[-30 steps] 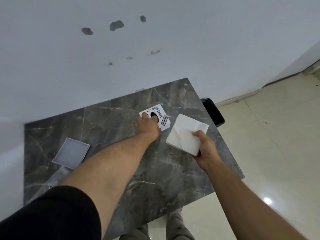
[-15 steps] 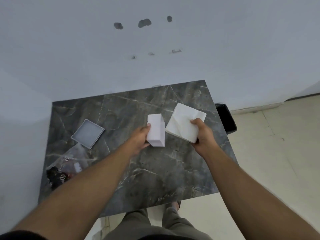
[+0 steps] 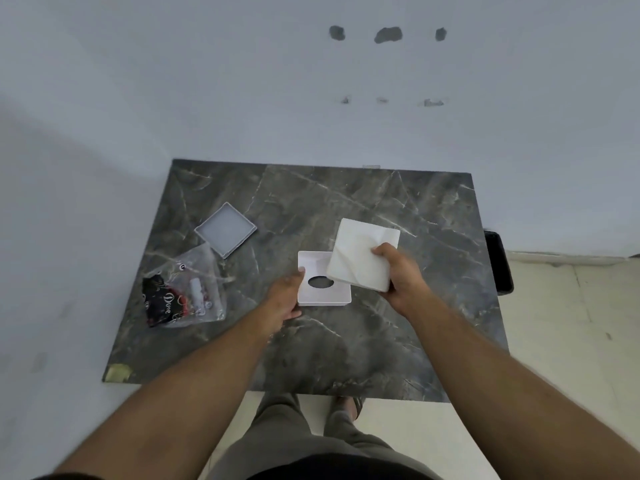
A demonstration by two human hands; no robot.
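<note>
Head camera looks steeply down on the table (image 3: 346,358), near.

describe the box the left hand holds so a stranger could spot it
On the dark marble table, look near the middle. The white square box is gripped by the left hand; unlike the flat grey tray and the tissue stack, it has an oval hole.
</note>
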